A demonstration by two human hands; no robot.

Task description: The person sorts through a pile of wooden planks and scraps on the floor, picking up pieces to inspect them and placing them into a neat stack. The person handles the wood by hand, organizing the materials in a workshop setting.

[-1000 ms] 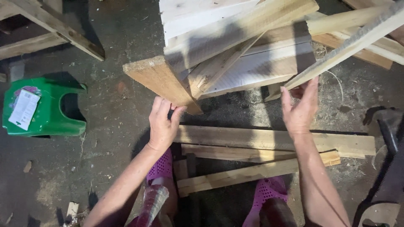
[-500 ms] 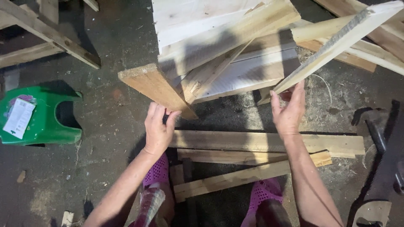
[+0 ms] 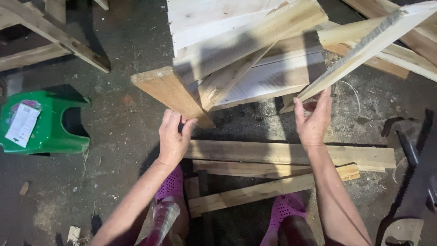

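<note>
We see pale, tan-yellow wooden boards point(image 3: 255, 59) with whitish faces, a bright green plastic stool point(image 3: 50, 125) bearing a white label, magenta perforated shoes point(image 3: 170, 184), a dark grey concrete floor point(image 3: 123, 41) and a black-headed hammer point(image 3: 405, 141).
</note>
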